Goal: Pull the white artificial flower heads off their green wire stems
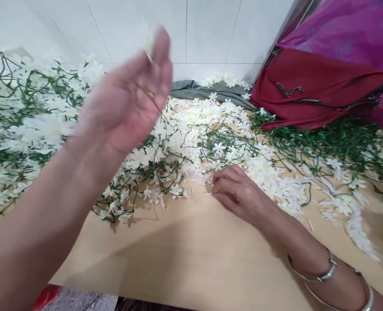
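Your left grip (129, 93) seems to pinch a flower (148, 42), your right grip (241, 192) is pressed together mid-worktop (191, 246), and light, soft petals (176, 190) suggest holding the stalks (193, 195).

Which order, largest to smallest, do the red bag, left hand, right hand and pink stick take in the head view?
1. Red bag and left hand: too alike to rank, the hand seeming nearer the camera
2. Right hand
3. Pink stick, by far the smallest
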`<act>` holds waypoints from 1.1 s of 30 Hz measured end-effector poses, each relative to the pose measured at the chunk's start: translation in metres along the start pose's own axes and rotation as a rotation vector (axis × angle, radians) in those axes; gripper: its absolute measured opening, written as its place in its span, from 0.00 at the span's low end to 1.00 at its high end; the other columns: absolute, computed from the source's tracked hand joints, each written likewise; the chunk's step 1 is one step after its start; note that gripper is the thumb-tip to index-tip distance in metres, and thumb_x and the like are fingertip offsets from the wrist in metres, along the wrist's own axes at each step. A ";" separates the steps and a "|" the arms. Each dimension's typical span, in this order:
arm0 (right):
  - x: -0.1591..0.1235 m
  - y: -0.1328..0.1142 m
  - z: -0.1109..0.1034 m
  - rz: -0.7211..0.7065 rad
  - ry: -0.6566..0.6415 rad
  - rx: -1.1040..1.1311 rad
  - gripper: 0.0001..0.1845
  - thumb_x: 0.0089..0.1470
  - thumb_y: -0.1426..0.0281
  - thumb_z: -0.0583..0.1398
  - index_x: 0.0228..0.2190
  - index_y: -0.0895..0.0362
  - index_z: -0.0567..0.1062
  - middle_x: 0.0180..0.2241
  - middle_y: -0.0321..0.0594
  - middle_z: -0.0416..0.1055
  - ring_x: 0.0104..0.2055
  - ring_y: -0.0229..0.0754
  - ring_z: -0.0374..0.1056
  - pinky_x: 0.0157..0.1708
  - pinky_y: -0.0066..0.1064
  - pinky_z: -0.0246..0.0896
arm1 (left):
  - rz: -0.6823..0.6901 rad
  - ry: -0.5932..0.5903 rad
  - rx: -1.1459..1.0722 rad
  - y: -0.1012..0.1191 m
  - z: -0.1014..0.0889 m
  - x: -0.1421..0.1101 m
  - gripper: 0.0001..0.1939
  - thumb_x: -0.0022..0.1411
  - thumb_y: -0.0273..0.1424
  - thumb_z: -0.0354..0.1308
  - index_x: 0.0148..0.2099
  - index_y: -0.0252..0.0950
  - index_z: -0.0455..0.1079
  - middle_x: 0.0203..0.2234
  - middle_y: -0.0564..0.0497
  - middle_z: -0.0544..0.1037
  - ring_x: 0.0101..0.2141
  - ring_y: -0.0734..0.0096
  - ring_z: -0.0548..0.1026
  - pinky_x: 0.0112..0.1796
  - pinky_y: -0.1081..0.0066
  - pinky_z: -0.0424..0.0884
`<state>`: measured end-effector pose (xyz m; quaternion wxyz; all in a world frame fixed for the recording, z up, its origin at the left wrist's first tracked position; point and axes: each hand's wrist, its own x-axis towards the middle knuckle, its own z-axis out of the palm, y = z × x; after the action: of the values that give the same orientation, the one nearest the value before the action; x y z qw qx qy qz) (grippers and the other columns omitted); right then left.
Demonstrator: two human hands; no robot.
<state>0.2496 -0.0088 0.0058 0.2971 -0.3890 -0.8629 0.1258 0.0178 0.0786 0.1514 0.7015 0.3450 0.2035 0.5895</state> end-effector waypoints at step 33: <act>0.003 -0.016 0.001 0.463 0.455 0.750 0.05 0.56 0.66 0.71 0.31 0.50 0.80 0.35 0.37 0.79 0.40 0.40 0.73 0.43 0.30 0.67 | 0.080 0.037 0.043 -0.006 0.031 0.017 0.28 0.74 0.19 0.28 0.53 0.26 0.71 0.58 0.45 0.78 0.64 0.60 0.70 0.51 0.69 0.75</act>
<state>0.2378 -0.0172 0.0140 0.5618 -0.4542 -0.5625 0.4022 0.0475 0.0870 0.1703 0.6659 0.3568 0.2152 0.6188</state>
